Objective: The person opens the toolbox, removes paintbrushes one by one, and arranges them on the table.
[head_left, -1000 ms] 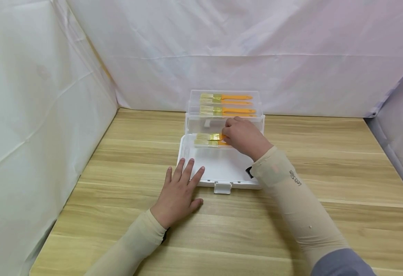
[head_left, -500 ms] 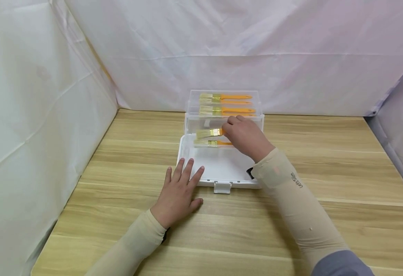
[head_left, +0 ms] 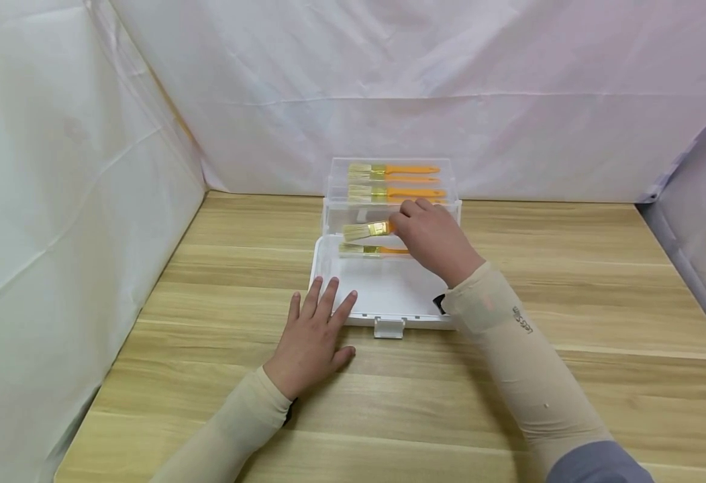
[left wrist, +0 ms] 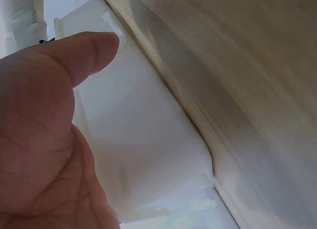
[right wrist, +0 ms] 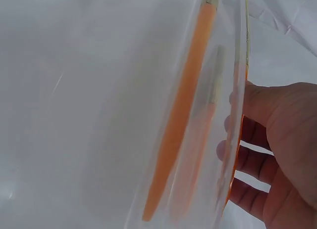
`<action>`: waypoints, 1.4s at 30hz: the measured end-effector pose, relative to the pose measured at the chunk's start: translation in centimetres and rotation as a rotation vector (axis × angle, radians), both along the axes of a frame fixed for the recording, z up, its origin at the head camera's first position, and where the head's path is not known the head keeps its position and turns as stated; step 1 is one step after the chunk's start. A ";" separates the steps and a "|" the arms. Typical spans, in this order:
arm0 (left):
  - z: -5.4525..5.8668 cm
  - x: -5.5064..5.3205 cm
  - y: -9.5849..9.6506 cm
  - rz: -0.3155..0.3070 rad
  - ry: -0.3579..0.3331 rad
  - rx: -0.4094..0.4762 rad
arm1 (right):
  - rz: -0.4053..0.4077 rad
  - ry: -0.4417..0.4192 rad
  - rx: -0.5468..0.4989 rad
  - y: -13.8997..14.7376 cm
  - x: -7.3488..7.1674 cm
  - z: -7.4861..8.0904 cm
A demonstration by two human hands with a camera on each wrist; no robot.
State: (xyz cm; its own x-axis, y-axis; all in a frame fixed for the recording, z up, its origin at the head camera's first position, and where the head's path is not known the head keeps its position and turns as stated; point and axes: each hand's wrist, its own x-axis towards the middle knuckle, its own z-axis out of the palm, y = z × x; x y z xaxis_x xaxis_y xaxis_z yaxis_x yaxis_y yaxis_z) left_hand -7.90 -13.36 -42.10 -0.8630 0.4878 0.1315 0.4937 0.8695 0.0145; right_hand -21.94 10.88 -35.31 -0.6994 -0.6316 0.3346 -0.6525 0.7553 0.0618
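Note:
A white storage box with clear trays stands open at the middle of the table. In the head view my right hand pinches the orange handle of a flat paintbrush, bristles pointing left, over the lower tray. Below it, another paintbrush lies in that tray. My right hand appears at the right edge of the right wrist view, beside an orange handle seen through clear plastic. My left hand lies with fingers spread over the box's front left corner; its thumb extends along the white wall in the left wrist view.
Several orange-handled paintbrushes lie in the clear upper compartment at the back. A clear latch sticks out at the box's front. White cloth hangs behind and on both sides of the wooden table.
My right hand has lifted the paintbrush up from beside the other one in the lower tray, so a gap shows between them. The left hand has stayed in place.

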 end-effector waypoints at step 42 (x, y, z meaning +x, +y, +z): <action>-0.1 0.1 -0.1 -0.006 0.012 -0.002 | -0.178 0.095 -0.189 10.9 2.3 3.6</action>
State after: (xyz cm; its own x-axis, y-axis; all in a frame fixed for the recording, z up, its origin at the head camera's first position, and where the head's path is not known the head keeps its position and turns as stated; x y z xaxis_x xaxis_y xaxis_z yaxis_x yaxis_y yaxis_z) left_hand -7.80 -13.47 -42.25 -0.8585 0.4931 0.1409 0.4989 0.8666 0.0073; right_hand -19.68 21.81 -31.76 -0.7540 -0.4215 0.5039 -0.5063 0.8616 -0.0369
